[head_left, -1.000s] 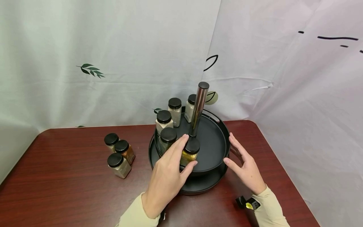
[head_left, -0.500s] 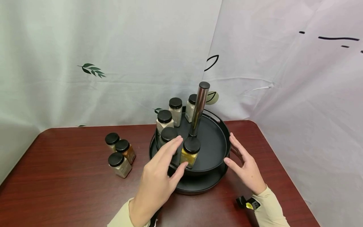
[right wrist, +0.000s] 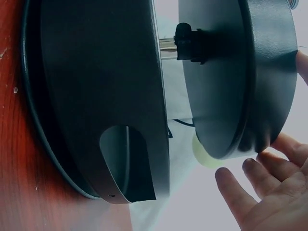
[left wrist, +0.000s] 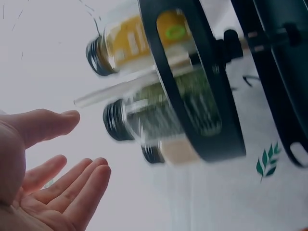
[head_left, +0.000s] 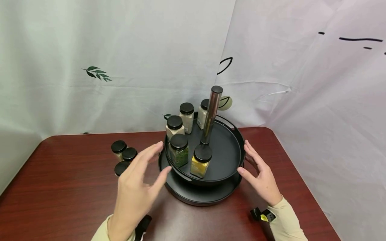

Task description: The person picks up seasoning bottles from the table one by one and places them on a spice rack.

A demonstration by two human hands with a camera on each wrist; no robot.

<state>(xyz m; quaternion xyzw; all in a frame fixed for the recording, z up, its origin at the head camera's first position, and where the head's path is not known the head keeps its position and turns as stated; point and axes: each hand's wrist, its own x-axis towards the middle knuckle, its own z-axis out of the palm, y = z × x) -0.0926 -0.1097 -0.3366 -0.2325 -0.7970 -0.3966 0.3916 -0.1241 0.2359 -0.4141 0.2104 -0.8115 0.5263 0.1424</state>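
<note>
My left hand (head_left: 135,189) is empty, its fingers spread, just left of a black two-tier turntable rack. In the left wrist view a jar of green herbs (left wrist: 159,113) and a jar of yellow spice (left wrist: 130,43) stand beyond the fingers. Both sit on the upper tray (head_left: 226,150), the herb jar (head_left: 179,155) at the left and the yellow jar (head_left: 199,166) near the front. My right hand (head_left: 262,184) rests its fingertips at the tray's right side with fingers extended; the right wrist view shows fingers (right wrist: 284,144) at the rim.
Pale spice jars (head_left: 175,129) line the tray's back left. A metal post (head_left: 212,110) rises from the middle. The lower tray (head_left: 202,199) is beneath. Three black-lidded jars (head_left: 119,146) stand on the red-brown table (head_left: 60,187), partly behind my left hand. A white curtain hangs behind.
My left hand has drawn away from the yellow jar, leftward off the tray, uncovering the herb jar and overlapping the table jars in view. The right hand stays put.
</note>
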